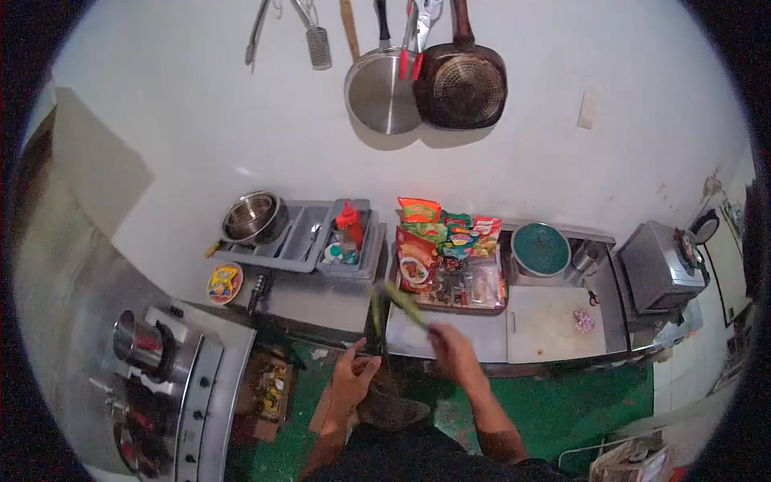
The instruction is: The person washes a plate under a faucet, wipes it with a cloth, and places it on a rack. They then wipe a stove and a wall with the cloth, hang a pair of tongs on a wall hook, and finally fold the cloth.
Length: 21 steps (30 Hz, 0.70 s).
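Note:
My right hand [455, 351] is closed round the end of a long yellow-green tool [405, 304], which slants up and left over the counter edge; motion blurs it. Close by on the left, my left hand [355, 374] has its fingers bent near a second thin green piece [377, 313]. Whether these fingers grip that piece is too blurred to tell. Something dark hangs below it, between my hands. Just beyond, a tray of food packets [419, 265] stands on the steel counter [317, 304].
A white cutting board [546, 341] bears chopped onion [584, 320], with scissors [593, 298] beside it. A green-topped bowl [540, 250] stands behind. At left are a grey organiser [277, 255], a small plate [225, 283] and a stove [193, 402] with pots. Pans [462, 88] hang on the wall.

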Tool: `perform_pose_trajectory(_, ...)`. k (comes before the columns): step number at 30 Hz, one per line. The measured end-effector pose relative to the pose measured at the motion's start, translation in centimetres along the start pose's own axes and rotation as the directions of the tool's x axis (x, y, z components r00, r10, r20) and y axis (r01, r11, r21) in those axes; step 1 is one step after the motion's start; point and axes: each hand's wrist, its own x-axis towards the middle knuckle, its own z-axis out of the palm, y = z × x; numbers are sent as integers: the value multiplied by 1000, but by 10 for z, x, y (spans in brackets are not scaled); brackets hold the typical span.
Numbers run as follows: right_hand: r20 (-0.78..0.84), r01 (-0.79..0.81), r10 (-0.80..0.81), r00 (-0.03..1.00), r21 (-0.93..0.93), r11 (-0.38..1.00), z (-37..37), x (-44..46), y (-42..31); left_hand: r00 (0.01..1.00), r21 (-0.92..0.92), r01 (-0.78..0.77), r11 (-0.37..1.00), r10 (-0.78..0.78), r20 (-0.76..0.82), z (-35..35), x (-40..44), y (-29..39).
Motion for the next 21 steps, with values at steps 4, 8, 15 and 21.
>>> perform_pose_trajectory(4,-432,88,-159,888,-180,980,-66,87,-3,983,-82,-80,993,93,161,-5,63,-52)
perform_pose_trajectory(8,-643,109,-285,711,-299,948,-144,192,-47,963,20,-50,999,43,264,-27,94,-19)
perform_pose_trajectory(15,-690,326,-399,604,-243,914,-240,358,-99,992,-107,-6,994,20,128,-54,114,-37)
perform_pose_trajectory(21,-670,376,-459,584,-278,884,-297,465,-124,992,-160,4,987,-25,-127,-44,109,-54)
